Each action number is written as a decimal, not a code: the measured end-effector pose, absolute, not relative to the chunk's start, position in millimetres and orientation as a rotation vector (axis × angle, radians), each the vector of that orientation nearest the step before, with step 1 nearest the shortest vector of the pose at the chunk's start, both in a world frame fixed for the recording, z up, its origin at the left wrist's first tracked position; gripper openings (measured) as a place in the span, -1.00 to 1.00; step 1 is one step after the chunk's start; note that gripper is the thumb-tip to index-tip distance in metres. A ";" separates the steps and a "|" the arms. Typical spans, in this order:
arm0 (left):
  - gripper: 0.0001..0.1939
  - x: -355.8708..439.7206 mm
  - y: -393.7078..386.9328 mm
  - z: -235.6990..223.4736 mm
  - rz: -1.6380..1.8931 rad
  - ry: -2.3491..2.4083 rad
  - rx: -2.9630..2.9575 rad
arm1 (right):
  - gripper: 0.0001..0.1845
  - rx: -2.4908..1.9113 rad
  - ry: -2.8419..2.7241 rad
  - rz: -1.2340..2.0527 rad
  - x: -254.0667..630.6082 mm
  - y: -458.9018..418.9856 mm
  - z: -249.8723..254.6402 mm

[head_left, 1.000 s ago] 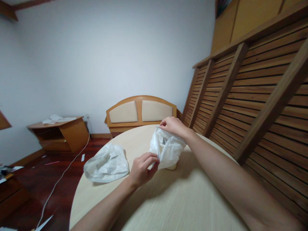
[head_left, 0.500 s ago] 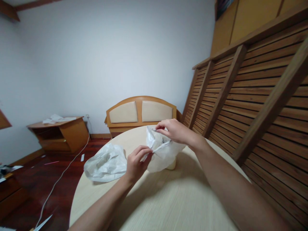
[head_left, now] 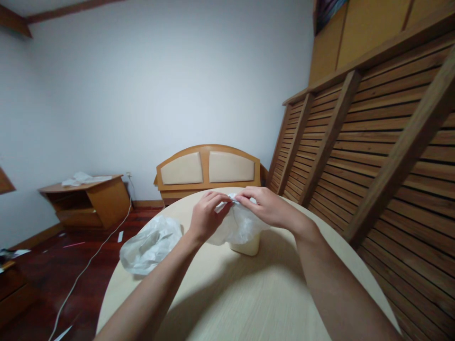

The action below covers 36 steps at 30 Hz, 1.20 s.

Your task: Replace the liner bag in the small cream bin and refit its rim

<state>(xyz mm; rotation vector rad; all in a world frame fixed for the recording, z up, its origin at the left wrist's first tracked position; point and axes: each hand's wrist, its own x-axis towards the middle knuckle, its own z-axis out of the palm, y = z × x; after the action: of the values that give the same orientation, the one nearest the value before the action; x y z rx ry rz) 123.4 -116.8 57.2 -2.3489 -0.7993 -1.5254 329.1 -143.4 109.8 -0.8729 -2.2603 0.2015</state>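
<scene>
White-painted wall (head_left: 170,85) filled the background, with a slatted wooden panel (head_left: 377,137) leaning along the right. Round, pale wood-grain tabletop (head_left: 270,298) lay before the wearer; beyond its far edge stood a headboard (head_left: 232,168) with two cream pads. Wooden cabinet (head_left: 106,203) stood well apart, beyond the left edge.

Translucent white loose bag (head_left: 152,244) lay crumpled near the tabletop's left edge, left of the left forearm. Second white bag (head_left: 232,227), thin plastic, hung about the upper part of a cream container (head_left: 249,246) standing toward the far edge; only the container's lower part showed. Whether the bag also lined its inside could not be told.

Left hand (head_left: 208,213) and right hand (head_left: 265,203) both pinched the bag's upper edge, fingertips close together above the container; contact between them could not be made out.
</scene>
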 end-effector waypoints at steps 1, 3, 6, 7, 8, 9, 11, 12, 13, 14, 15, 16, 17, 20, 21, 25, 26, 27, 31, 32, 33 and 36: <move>-0.96 127.0 -114.7 60.5 -1.534 -0.842 -2.370 | -0.72 -0.890 -2.244 0.215 332.5 -141.8 109.1; -0.96 134.6 -113.2 66.4 -1.565 -0.951 -2.433 | -0.74 -0.915 -2.225 0.232 338.8 -139.7 108.9; -0.98 144.0 -115.8 72.2 -1.676 -1.055 -2.575 | -0.78 -0.954 -2.175 0.217 345.1 -140.5 111.7; -0.97 145.9 -117.2 73.3 -1.736 -1.067 -2.611 | -0.77 -0.963 -2.161 0.217 346.1 -141.7 113.1; -0.93 147.0 -118.4 74.0 -1.802 -1.078 -2.636 | -0.76 -0.969 -2.153 0.222 346.6 -143.0 114.5; -0.89 147.4 -119.5 74.5 -1.867 -1.093 -2.652 | -0.75 -0.969 -2.154 0.229 346.5 -144.3 115.6; -0.80 146.5 -121.0 75.3 -1.978 -1.135 -2.663 | -0.76 -0.948 -2.171 0.232 344.8 -146.4 116.8; -0.77 145.4 -121.4 75.5 -2.023 -1.163 -2.663 | -0.78 -0.938 -2.179 0.221 343.4 -147.1 116.6; -0.74 144.1 -121.7 75.8 -2.063 -1.192 -2.658 | -0.79 -0.932 -2.178 0.203 341.5 -147.5 116.1; -0.72 142.8 -121.9 76.0 -2.094 -1.217 -2.657 | -0.80 -0.928 -2.176 0.184 339.3 -147.8 115.2; -0.69 141.6 -122.1 76.2 -2.119 -1.236 -2.661 | -0.81 -0.926 -2.174 0.168 336.9 -148.1 114.2; -0.67 140.6 -122.3 76.3 -2.143 -1.252 -2.668 | -0.82 -0.929 -2.175 0.152 334.3 -148.5 113.1; -0.65 139.8 -122.7 76.3 -2.169 -1.265 -2.679 | -0.83 -0.937 -2.177 0.133 331.6 -149.0 111.9; -0.58 138.5 -124.9 76.3 -2.276 -1.306 -2.732 | -0.86 -1.003 -2.176 0.042 324.1 -151.1 109.2; -0.57 138.1 -126.0 76.4 -2.308 -1.322 -2.758 | -0.87 -1.031 -2.170 0.001 322.2 -151.8 108.4; -0.53 135.6 -130.2 76.6 -2.324 -1.324 -2.877 | -0.89 -1.101 -2.148 -0.137 319.9 -152.8 106.7; -0.51 134.6 -130.8 76.7 -2.304 -1.303 -2.906 | -0.90 -1.110 -2.137 -0.150 320.5 -152.9 106.8; -0.50 133.3 -131.1 76.8 -2.269 -1.278 -2.932 | -0.90 -1.115 -2.124 -0.146 321.5 -153.0 107.2; -0.63 126.0 -130.4 77.7 -1.995 -1.230 -2.900 | -0.90 -1.095 -2.050 -0.031 326.6 -154.2 110.9; -0.71 123.8 -129.9 78.0 -1.923 -1.232 -2.830 | -0.89 -1.087 -2.026 -0.002 328.0 -154.5 112.0; -0.78 121.5 -129.4 78.2 -1.862 -1.242 -2.737 | -0.89 -1.079 -2.000 0.022 329.6 -154.8 113.0; -0.88 115.4 -127.8 78.6 -1.750 -1.302 -2.445 | -0.86 -1.059 -1.942 0.081 336.3 -154.2 115.1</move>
<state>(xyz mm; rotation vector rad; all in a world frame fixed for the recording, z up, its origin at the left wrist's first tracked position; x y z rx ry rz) 115.4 -127.8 78.6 -2.4452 -1.3017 -1.7499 336.3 -154.2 115.1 -1.0589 -1.9421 0.0807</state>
